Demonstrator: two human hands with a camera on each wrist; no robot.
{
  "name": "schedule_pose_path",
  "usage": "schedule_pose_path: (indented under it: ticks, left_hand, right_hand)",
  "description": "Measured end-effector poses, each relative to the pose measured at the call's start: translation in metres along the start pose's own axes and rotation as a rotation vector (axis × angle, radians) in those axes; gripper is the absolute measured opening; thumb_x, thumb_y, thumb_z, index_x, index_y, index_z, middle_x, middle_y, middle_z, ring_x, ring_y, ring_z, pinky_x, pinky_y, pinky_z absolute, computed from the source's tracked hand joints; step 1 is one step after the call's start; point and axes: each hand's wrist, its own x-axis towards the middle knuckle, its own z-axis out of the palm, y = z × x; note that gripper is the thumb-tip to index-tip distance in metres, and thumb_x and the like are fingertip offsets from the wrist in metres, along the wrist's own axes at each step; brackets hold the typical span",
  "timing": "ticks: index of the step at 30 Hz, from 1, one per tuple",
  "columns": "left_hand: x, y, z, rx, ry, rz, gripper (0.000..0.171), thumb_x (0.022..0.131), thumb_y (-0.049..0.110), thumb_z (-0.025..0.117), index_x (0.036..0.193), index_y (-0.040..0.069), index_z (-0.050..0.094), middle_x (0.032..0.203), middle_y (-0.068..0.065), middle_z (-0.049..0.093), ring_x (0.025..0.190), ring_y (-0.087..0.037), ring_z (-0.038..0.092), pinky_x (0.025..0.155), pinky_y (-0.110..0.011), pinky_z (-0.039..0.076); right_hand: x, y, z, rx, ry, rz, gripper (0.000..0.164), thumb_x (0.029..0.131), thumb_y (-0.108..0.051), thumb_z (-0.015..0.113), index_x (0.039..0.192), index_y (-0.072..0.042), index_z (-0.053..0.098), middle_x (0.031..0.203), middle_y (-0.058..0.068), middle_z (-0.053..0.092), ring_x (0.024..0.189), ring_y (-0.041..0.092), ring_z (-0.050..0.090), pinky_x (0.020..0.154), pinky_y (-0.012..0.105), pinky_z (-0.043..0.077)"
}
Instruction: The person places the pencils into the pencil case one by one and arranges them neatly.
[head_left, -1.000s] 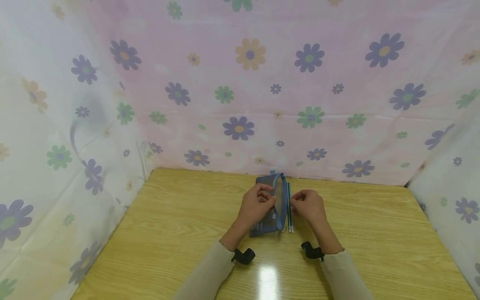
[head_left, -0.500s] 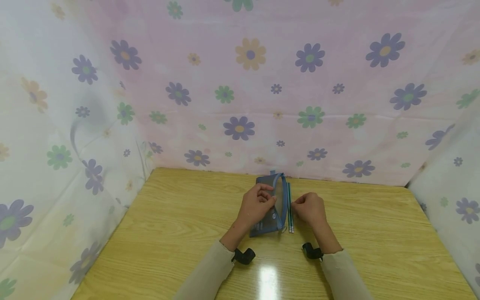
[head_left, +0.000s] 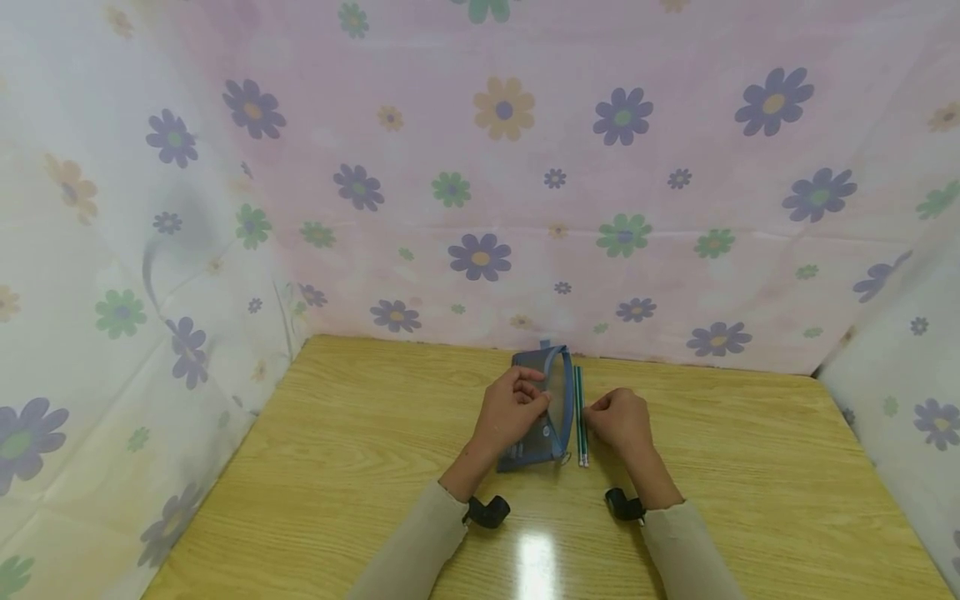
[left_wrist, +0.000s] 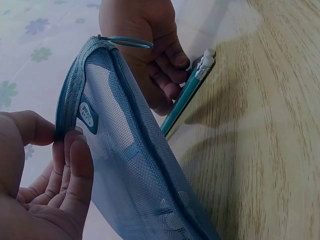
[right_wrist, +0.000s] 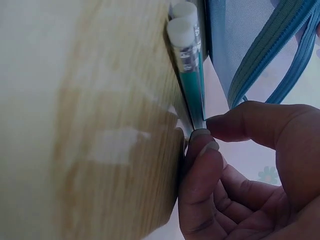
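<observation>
A blue mesh zip pencil case stands on the wooden table with its mouth parted towards the right. My left hand pinches the zipper edge between thumb and fingers, as the left wrist view shows at the zipper tape. Two green pencils with white erasers lie side by side just right of the case, erasers towards me. My right hand has its thumb and fingertips together on the nearer pencil, pinching it partway along the shaft. The fingertips hide part of it in the right wrist view.
The wood-grain table runs back to a flowered cloth, which also hangs along both sides. A metal ring pull sticks out from the case's end. Black wrist mounts sit at both cuffs.
My right hand has shifted slightly right and towards me, and the pencils have moved a little away from the case. The left hand keeps its pinch almost unmoved.
</observation>
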Motion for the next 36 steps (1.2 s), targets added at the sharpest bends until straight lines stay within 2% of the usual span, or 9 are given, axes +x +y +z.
schedule_pose_path:
  ticks: [14, 20, 25, 30, 36]
  left_hand:
    - [0.0011, 0.0026, -0.0007, 0.024, -0.003, -0.011, 0.025, 0.102, 0.011, 0.072, 0.126, 0.004, 0.068, 0.089, -0.007, 0.07, 0.07, -0.012, 0.068, 0.062, -0.027, 0.055]
    - [0.0007, 0.0034, -0.0006, 0.036, -0.003, -0.015, 0.025, 0.102, 0.013, 0.072, 0.125, 0.006, 0.068, 0.09, -0.007, 0.07, 0.07, -0.013, 0.068, 0.062, -0.027, 0.055]
    - [0.0014, 0.0011, -0.0008, 0.022, 0.0, -0.012, 0.025, 0.101, 0.013, 0.073, 0.125, 0.005, 0.068, 0.089, -0.009, 0.07, 0.07, -0.015, 0.068, 0.062, -0.026, 0.055]
    - [0.001, -0.0009, -0.001, 0.012, -0.004, -0.016, 0.025, 0.101, 0.013, 0.073, 0.125, 0.006, 0.068, 0.09, -0.01, 0.07, 0.071, -0.017, 0.07, 0.063, -0.027, 0.056]
    - [0.0006, -0.0001, -0.0018, 0.022, -0.007, -0.023, 0.025, 0.102, 0.015, 0.073, 0.124, 0.007, 0.068, 0.09, -0.007, 0.07, 0.07, -0.013, 0.068, 0.063, -0.027, 0.056]
  right_hand:
    - [-0.0007, 0.0007, 0.0023, -0.008, 0.027, -0.027, 0.016, 0.087, -0.013, 0.077, 0.076, -0.001, 0.079, 0.074, 0.01, 0.074, 0.063, 0.023, 0.065, 0.055, 0.033, 0.052]
    - [0.0002, 0.0014, 0.0028, -0.032, 0.045, -0.031, 0.022, 0.084, -0.014, 0.077, 0.066, -0.003, 0.076, 0.063, 0.005, 0.07, 0.057, 0.022, 0.063, 0.05, 0.031, 0.048]
    - [0.0, 0.002, 0.0013, -0.067, 0.039, -0.009, 0.028, 0.084, -0.019, 0.077, 0.061, -0.005, 0.074, 0.058, 0.003, 0.066, 0.053, 0.021, 0.06, 0.048, 0.031, 0.045]
    - [-0.0017, 0.0012, -0.0014, -0.124, 0.028, 0.032, 0.035, 0.086, -0.025, 0.078, 0.057, -0.007, 0.066, 0.052, 0.002, 0.06, 0.046, 0.019, 0.053, 0.042, 0.03, 0.038]
    - [-0.0032, 0.001, -0.0046, -0.161, 0.016, 0.045, 0.036, 0.087, -0.026, 0.078, 0.061, -0.007, 0.063, 0.054, 0.004, 0.058, 0.045, 0.018, 0.051, 0.041, 0.029, 0.036]
